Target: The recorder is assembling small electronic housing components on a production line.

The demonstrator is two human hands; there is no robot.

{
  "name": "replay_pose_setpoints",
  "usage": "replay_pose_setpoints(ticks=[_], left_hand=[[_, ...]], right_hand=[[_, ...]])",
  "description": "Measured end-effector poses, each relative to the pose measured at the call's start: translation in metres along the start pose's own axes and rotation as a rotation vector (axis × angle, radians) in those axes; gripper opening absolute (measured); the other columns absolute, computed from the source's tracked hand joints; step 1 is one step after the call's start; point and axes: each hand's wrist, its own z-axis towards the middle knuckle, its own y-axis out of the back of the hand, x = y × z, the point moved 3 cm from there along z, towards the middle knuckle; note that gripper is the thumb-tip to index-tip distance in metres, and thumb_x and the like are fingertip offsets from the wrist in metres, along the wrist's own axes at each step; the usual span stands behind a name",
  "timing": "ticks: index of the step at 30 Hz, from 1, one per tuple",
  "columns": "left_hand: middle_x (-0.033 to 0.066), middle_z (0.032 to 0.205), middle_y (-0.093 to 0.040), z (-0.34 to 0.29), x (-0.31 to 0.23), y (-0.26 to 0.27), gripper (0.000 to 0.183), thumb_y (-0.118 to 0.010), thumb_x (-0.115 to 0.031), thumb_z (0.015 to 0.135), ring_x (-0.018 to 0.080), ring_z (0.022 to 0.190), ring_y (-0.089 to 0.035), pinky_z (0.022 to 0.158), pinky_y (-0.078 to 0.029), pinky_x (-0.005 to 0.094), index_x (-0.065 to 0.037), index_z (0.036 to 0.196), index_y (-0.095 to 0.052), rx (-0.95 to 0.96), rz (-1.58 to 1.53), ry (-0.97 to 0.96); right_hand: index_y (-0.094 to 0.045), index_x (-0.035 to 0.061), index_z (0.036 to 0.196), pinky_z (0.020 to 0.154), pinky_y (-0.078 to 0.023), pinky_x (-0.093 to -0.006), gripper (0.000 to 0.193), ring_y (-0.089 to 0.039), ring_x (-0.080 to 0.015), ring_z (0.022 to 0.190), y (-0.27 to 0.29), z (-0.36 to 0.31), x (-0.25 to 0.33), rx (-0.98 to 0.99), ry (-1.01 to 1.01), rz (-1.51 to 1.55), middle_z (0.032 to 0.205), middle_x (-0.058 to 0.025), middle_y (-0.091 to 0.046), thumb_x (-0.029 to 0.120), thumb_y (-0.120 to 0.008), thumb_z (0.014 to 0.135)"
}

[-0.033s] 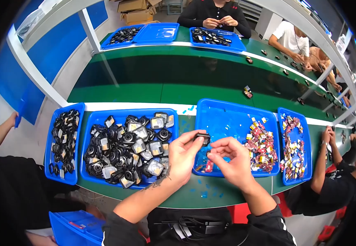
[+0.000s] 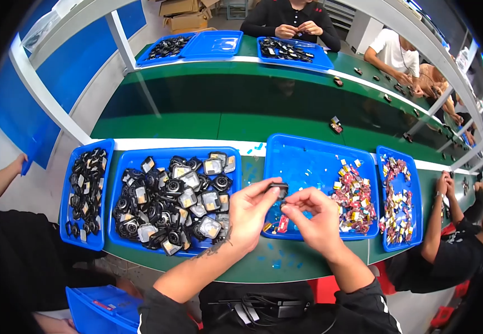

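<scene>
My left hand (image 2: 251, 210) pinches a black watch case (image 2: 277, 190) between thumb and fingers, over the near left corner of a blue tray (image 2: 322, 146). Close beside it, my right hand (image 2: 315, 216) has its thumb and forefinger together at the case's lower edge. Whatever small part lies between those fingertips is too hidden to name. Just below them shows a small red circuit board (image 2: 283, 224), with a yellowish piece (image 2: 267, 226) next to it. I cannot tell whether the board hangs from the fingers or lies in the tray.
Left of my hands, a blue tray (image 2: 120, 167) holds many black watch cases (image 2: 175, 187); a narrower tray (image 2: 109, 146) of them stands beyond. Red boards with yellow pieces (image 2: 355, 195) fill the right side of the middle tray and another tray (image 2: 418, 195). Co-workers (image 2: 291, 22) sit across the green belt (image 2: 219, 125).
The red board below my fingertips shows more fully, and my right fingertips have shifted slightly. The watch case stays in my left hand.
</scene>
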Motion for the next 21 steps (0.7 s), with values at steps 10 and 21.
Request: replay_pose_setpoints(ticks=[10,21], left_hand=[[0.0127,0.12,-0.063,-0.01,-0.006,-0.01,0.037,-0.059,-0.003,0.094,0.0137,0.105,-0.062,0.091,-0.05,0.025,0.008,0.129,-0.054,0.249,0.076,0.045],[0.0142,0.121,-0.062,-0.012,-0.005,-0.015,0.037,-0.057,0.001,0.094,0.0154,0.108,-0.06,0.093,-0.05,0.0267,0.009,0.13,-0.052,0.259,0.14,0.002]], right_hand=[[-0.069,0.0019,0.082,0.054,-0.045,-0.0268,0.007,-0.059,-0.0125,0.059,0.013,0.003,0.014,-0.099,0.148,-0.316,0.073,-0.0066,-0.068,0.001,-0.074,0.077],[-0.068,0.0058,0.078,0.065,-0.042,-0.0313,0.006,-0.059,-0.0169,0.06,0.017,0.004,0.02,-0.064,0.229,-0.417,0.07,-0.0034,-0.065,0.003,-0.073,0.076]])
